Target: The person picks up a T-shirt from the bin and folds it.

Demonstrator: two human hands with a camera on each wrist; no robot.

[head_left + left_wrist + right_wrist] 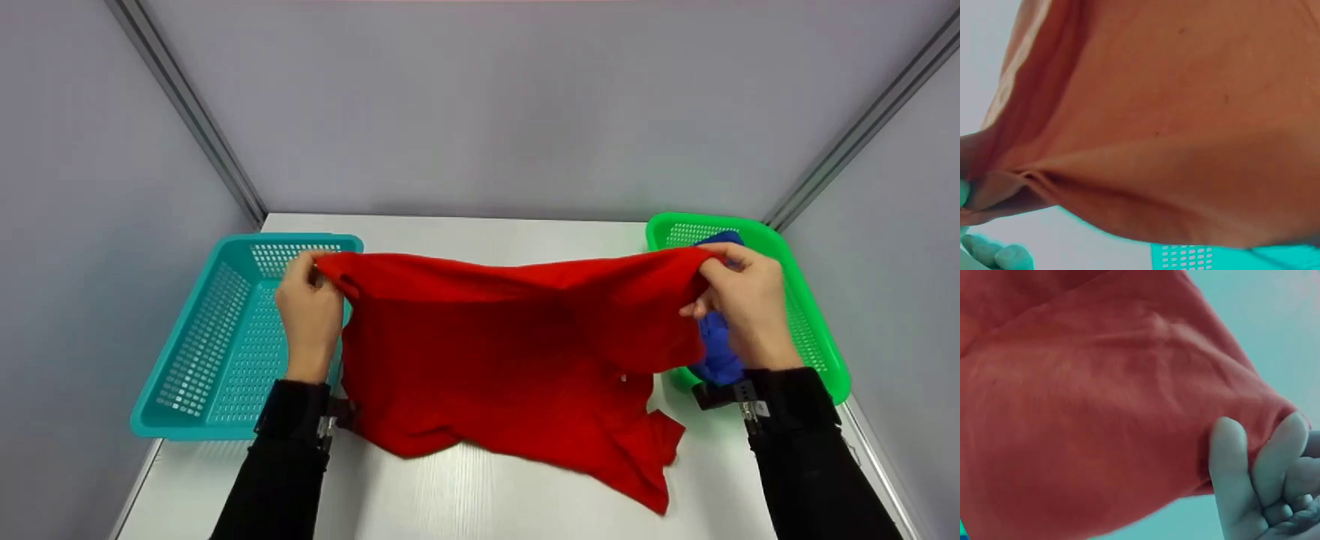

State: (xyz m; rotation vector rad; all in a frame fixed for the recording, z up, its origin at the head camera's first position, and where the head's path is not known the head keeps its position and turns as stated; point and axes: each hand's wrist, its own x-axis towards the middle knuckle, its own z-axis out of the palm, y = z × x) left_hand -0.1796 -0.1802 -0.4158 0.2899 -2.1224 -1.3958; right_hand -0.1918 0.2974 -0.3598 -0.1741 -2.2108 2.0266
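A red garment (480, 352), perhaps a shirt, is stretched between both hands above the white table. Its lower part hangs in loose folds, with a small flap sticking out at the lower right. My left hand (309, 315) pinches its upper left corner, in front of the teal basket. The right hand (739, 300) pinches the upper right corner over the green basket. In the right wrist view, thumb and fingers (1229, 461) grip the cloth edge. Cloth fills most of the left wrist view, and only a few fingertips (1013, 257) show there.
At the left stands a teal basket (176, 409) with perforated sides. A green basket (814, 337) at the right holds blue cloth (720, 360), partly hidden by the right hand. Grey panels (480, 112) enclose the white table (465, 502) at the back and sides.
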